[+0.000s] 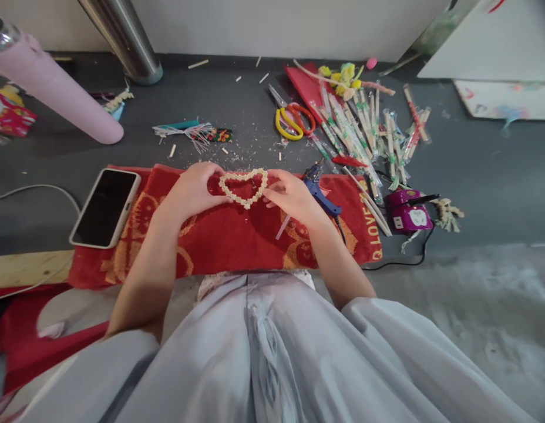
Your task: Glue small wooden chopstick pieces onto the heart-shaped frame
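A pale cream heart-shaped frame (247,205), built of small knobbly pieces, is held just over a red towel (237,252) with orange patterns. My left hand (195,191) pinches its left side between thumb and fingers. On the opposite side, my right hand (290,195) has its fingertips closed on the heart's right edge. A blue hot glue gun (320,197) lies on the towel just right of my right hand. Below that hand, a translucent glue stick (282,228) rests on the cloth.
Scissors (292,120) with yellow and orange handles lie beyond the towel. Wrapped chopsticks (349,126) are heaped at the back right, above a purple box (407,210) with a cord. A phone (106,207), a pink bottle (65,88) and a metal cylinder (127,41) stand or lie left.
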Demonstrator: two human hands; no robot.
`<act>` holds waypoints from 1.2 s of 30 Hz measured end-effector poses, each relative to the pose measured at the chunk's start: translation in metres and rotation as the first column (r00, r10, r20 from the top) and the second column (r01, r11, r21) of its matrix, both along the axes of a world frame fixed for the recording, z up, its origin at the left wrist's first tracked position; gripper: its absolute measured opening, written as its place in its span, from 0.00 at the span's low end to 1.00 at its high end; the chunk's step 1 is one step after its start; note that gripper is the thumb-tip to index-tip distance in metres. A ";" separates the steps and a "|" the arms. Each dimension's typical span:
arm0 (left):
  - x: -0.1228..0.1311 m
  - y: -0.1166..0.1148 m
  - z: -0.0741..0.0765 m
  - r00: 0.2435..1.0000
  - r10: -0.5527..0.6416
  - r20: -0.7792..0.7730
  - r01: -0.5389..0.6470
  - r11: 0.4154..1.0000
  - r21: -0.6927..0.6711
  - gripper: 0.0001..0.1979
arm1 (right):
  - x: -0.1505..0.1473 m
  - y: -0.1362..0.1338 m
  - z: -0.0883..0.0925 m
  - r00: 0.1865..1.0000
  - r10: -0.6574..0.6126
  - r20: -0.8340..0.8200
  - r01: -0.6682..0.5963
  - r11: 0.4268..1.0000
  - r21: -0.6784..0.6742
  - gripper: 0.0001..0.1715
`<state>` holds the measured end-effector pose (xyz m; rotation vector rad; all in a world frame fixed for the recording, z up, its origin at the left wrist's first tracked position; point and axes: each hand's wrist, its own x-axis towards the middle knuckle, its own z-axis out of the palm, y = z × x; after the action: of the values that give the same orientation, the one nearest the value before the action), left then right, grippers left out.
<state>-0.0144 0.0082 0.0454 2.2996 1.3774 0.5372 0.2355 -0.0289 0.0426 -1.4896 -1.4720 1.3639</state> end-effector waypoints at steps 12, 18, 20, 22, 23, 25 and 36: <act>-0.010 0.002 -0.007 0.990 -0.142 -0.018 0.141 0.989 -0.034 0.21 | -0.011 0.002 0.041 0.763 0.373 0.528 -0.419 0.908 -0.036 0.33; -0.013 0.005 -0.011 0.988 -0.152 0.002 0.152 0.988 -0.012 0.21 | -0.020 0.005 0.044 0.657 0.438 0.613 -0.492 0.866 -0.091 0.36; -0.013 0.006 -0.012 0.988 -0.155 0.016 0.155 0.988 0.003 0.21 | -0.018 0.001 0.046 0.633 0.454 0.627 -0.510 0.854 -0.103 0.36; -0.013 0.006 -0.012 0.987 -0.156 0.043 0.156 0.988 0.004 0.21 | -0.016 -0.005 0.049 0.610 0.469 0.639 -0.531 0.840 -0.109 0.34; -0.013 0.006 -0.013 0.987 -0.152 0.057 0.153 0.988 0.001 0.20 | -0.014 -0.008 0.050 0.601 0.477 0.641 -0.544 0.832 -0.108 0.34; -0.013 0.007 -0.013 0.986 -0.144 0.080 0.145 0.989 -0.013 0.18 | -0.010 -0.012 0.052 0.589 0.510 0.627 -0.577 0.809 -0.115 0.31; -0.016 0.008 -0.021 0.985 -0.134 0.109 0.134 0.991 0.003 0.17 | 0.009 0.012 0.044 0.588 0.209 0.781 -0.349 0.937 0.012 0.37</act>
<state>-0.0304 0.0164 0.0243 2.3032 1.1627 0.6059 0.2444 -0.0170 0.0865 -1.9029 -2.3825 0.6958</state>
